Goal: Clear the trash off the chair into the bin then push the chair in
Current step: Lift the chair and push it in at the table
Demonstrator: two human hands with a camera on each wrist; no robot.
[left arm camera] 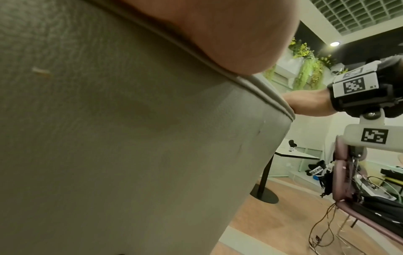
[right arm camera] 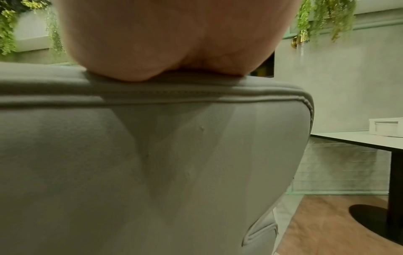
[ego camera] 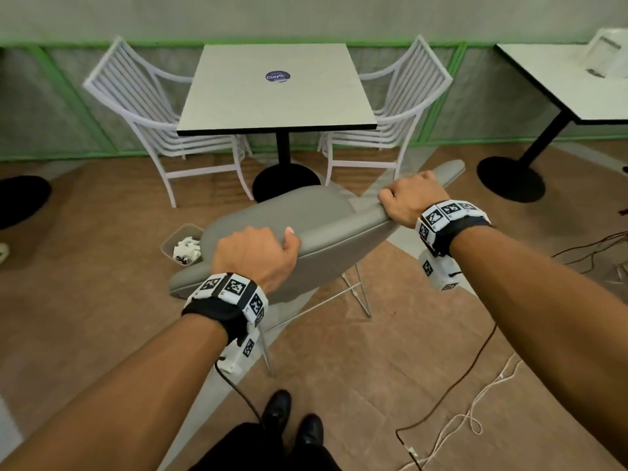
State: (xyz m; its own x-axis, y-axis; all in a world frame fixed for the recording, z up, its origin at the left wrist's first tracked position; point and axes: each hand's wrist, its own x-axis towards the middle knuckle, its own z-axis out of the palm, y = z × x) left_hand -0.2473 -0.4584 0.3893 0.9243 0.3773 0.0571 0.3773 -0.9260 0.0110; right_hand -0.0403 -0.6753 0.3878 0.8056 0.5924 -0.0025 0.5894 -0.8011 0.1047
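A grey padded chair [ego camera: 306,212] on thin metal legs stands in front of me, turned at an angle to the square table [ego camera: 277,90]. My left hand [ego camera: 258,253] grips the top edge of its backrest on the left, fingers curled over the rim. My right hand [ego camera: 409,198] grips the same edge farther right. Both wrist views show the chair's back [left arm camera: 109,138] [right arm camera: 152,163] close up under the palm. The seat shows no trash. A small bin [ego camera: 181,246] on the floor left of the chair holds crumpled white paper [ego camera: 187,251].
Two white slatted chairs [ego camera: 142,110] [ego camera: 397,107] flank the table, whose black pedestal base [ego camera: 285,185] lies just beyond the grey chair. A second table [ego camera: 571,83] stands at the right. Cables [ego camera: 475,396] trail over the brown floor near my feet.
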